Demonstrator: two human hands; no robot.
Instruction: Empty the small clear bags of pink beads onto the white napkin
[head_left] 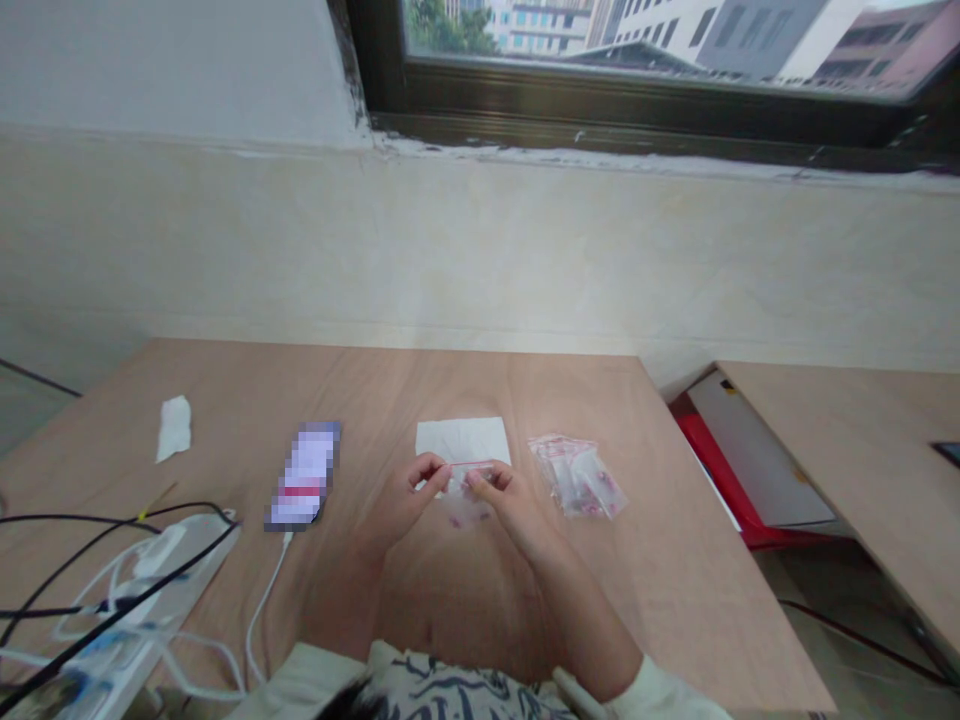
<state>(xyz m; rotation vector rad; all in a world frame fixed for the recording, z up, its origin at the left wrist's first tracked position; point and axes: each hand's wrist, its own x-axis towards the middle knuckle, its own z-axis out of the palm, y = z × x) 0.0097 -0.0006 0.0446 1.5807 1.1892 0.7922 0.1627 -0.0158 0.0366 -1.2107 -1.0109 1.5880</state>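
Between my two hands is a small clear zip bag (466,508) with a red line along its top edge and a few small pinkish-red bits inside. My left hand (405,495) pinches the bag's upper left corner. Thumb and fingers of my right hand (506,500) are closed on its upper right part. Just behind the bag, a white sheet of paper (463,436) lies flat on the wooden table (457,610). A pile of similar clear zip bags (577,476), with red edges and reddish contents, rests to the right of my right hand.
Left of my hands lies a phone (304,475) with a white cable (264,605) plugged in. A folded white tissue (174,428) is farther left. Power strips (161,590) and tangled black cables fill the near left. A second table (862,430) with a red folder (720,480) beneath stands right.
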